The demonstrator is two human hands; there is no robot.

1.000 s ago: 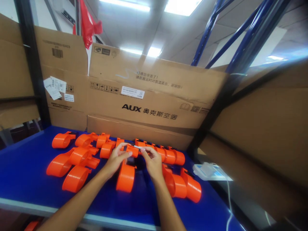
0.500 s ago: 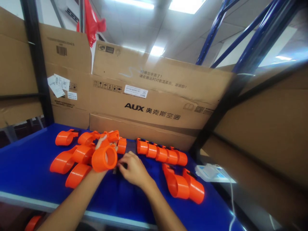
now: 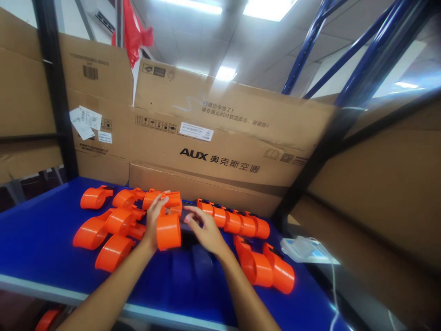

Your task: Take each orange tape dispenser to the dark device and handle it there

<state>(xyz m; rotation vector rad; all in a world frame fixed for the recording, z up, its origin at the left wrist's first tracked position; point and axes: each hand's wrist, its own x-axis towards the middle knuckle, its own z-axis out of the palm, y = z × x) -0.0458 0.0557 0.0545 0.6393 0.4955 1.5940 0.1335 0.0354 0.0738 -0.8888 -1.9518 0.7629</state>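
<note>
My left hand [image 3: 154,220] is closed around an orange plastic tape-dispenser body [image 3: 168,230], held just above the blue table [image 3: 41,239] with its round end toward me. My right hand [image 3: 206,232] is right beside it, fingers curled and pinching something small and dark that I cannot make out. A row of orange dispenser bodies [image 3: 234,221] lies behind my right hand, two more orange bodies [image 3: 267,269] lie to its right, and a loose pile of orange bodies [image 3: 110,225] lies to the left of my left hand.
Tall cardboard boxes [image 3: 213,138] stand along the back of the table and fill the right side. A black rack post [image 3: 55,92] rises at the left. A white plastic packet [image 3: 303,248] with a cable lies at the table's right edge.
My left hand has turned the orange body from facing me open-ended to hanging downward and lowered it. My right hand has moved up beside it. The camera view shifted slightly.
</note>
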